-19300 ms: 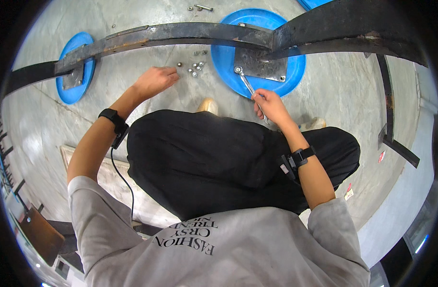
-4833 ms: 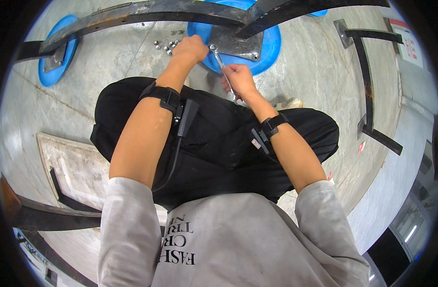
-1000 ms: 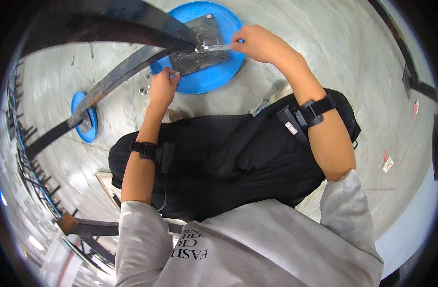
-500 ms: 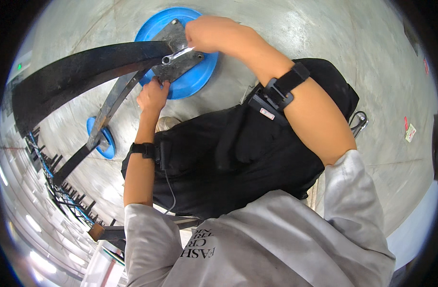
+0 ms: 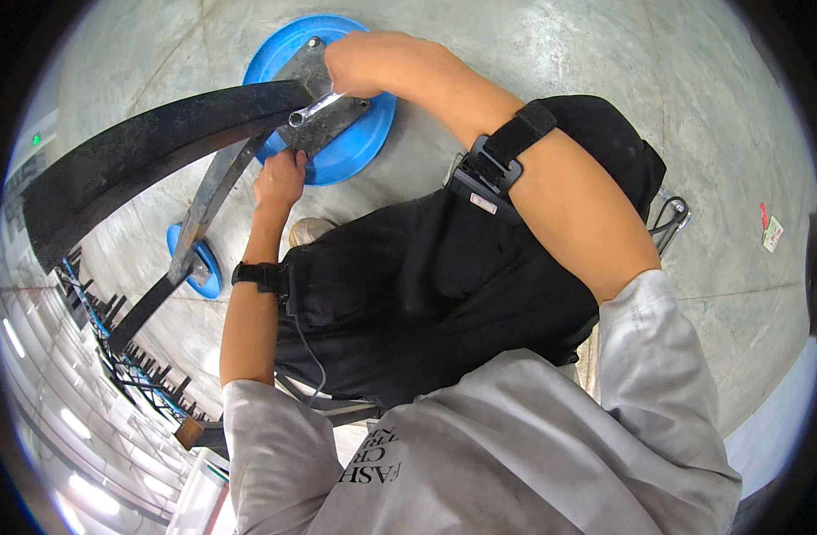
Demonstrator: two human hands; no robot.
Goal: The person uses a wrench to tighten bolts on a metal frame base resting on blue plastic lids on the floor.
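My right hand (image 5: 359, 64) is closed around a shiny wrench (image 5: 317, 109). The wrench's ring end lies over a dark metal plate (image 5: 333, 127), near the foot of a black metal frame (image 5: 168, 134). That plate sits on a round blue disc (image 5: 359, 159), with bolts (image 5: 315, 43) showing at its corners. At the near edge of the plate, my left hand (image 5: 279, 178) has its fingers bent together against a corner. Whatever these fingers pinch is hidden.
A second blue disc (image 5: 210, 272) stands under another leg of the frame, at the left. Metal tools (image 5: 672, 218) lie on the grey floor (image 5: 721, 116) beyond my black-clad leg (image 5: 444, 276). Small labels (image 5: 771, 234) lie farther right. Black racks fill the far left.
The whole scene has shifted slightly left in the view. The wrench's ring end has moved slightly over the plate, with my right hand still on it. My left hand stays at the plate's corner.
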